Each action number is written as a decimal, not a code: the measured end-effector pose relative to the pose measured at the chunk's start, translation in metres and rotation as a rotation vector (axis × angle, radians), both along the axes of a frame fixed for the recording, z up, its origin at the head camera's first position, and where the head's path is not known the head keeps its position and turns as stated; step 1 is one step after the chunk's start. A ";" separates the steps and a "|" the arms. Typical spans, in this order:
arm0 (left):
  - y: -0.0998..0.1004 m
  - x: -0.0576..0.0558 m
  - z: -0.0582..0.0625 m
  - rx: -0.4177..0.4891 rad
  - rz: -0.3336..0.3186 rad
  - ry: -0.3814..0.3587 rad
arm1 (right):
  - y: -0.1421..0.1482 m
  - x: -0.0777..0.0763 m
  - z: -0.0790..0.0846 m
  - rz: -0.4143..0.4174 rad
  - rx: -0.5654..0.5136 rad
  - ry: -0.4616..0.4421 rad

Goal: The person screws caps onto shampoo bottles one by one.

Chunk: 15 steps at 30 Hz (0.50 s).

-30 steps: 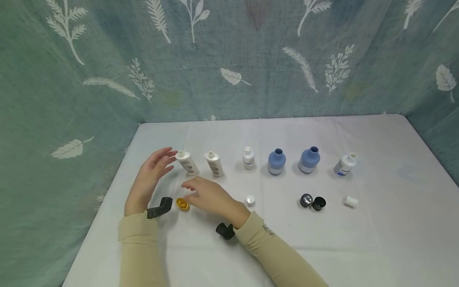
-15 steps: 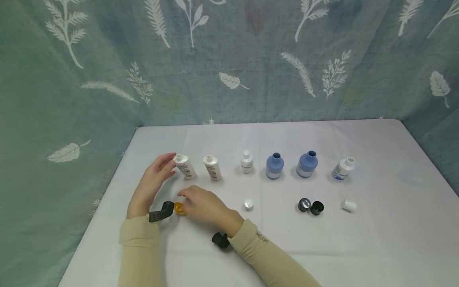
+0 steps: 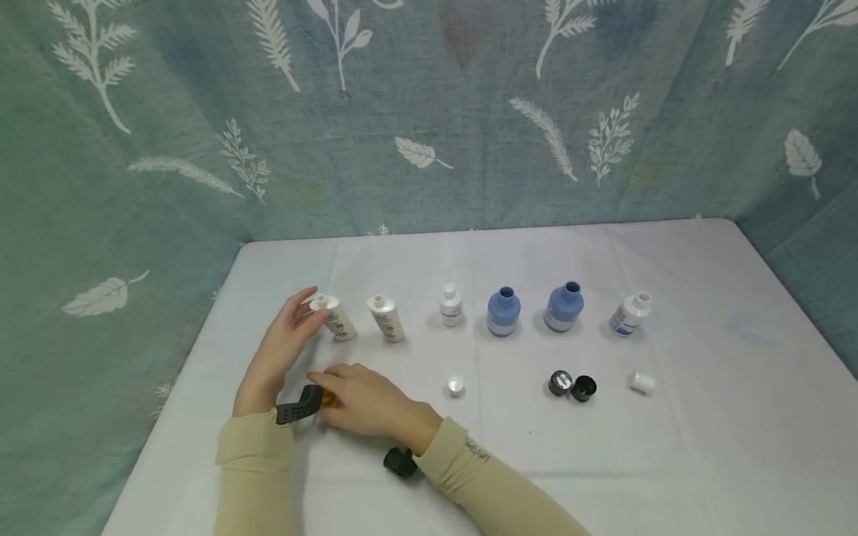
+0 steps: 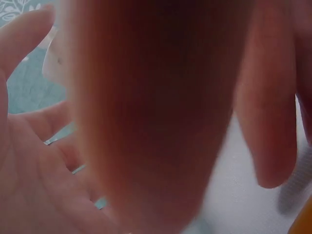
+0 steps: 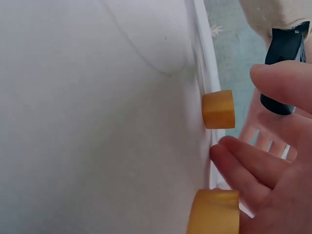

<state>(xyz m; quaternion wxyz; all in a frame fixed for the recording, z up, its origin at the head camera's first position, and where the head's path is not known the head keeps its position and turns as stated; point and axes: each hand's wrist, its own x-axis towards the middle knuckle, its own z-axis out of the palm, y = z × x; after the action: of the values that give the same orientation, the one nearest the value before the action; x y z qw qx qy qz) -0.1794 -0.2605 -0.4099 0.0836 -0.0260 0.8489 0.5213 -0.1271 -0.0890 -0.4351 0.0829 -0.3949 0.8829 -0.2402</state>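
In the head view my left hand (image 3: 281,346) is around the leftmost white tube (image 3: 340,326), thumb touching its near side. In the left wrist view, relaxed fingers and palm show beside the tube's white end (image 4: 54,63), while blurred right-hand fingers cover the middle. My right hand (image 3: 369,402) lies low over the table, mostly covering the orange caps (image 3: 328,399). The right wrist view shows two of these: one orange cap (image 5: 219,109) stands before the parted thumb and fingers, and a second orange cap (image 5: 214,212) sits by the lower part of the hand.
Another uncapped white tube (image 3: 386,320), a small white bottle (image 3: 451,307), two blue bottles (image 3: 503,313) and a white bottle (image 3: 630,316) form a row. Nearer lie a white cap (image 3: 455,386), two black caps (image 3: 560,383) and a white cylindrical cap (image 3: 642,383).
My right hand has moved down and left over the orange caps, hiding most of them. My left thumb has come onto the leftmost tube. The whole view has shifted slightly.
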 end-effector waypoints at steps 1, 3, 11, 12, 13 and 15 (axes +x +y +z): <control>0.000 0.000 -0.001 0.000 0.002 0.002 | 0.000 -0.001 0.000 0.001 0.004 0.003; 0.001 0.000 -0.002 0.002 0.006 -0.008 | 0.000 -0.002 0.000 0.006 0.017 0.005; -0.003 0.004 0.006 0.041 -0.027 -0.002 | -0.006 -0.009 0.002 0.001 0.075 0.060; -0.004 0.005 0.007 0.052 -0.032 0.000 | -0.007 -0.009 0.002 0.001 0.077 0.068; -0.004 0.005 0.007 0.057 -0.036 -0.004 | -0.008 -0.009 0.002 0.002 0.078 0.074; -0.004 0.005 0.006 0.053 -0.043 -0.020 | -0.008 -0.009 0.002 0.003 0.075 0.079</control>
<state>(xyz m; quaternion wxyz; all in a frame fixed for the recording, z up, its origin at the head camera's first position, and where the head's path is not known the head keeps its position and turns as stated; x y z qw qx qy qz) -0.1745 -0.2647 -0.4037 0.1041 -0.0107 0.8342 0.5415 -0.1359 -0.0966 -0.4333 0.0630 -0.4021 0.8932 -0.1911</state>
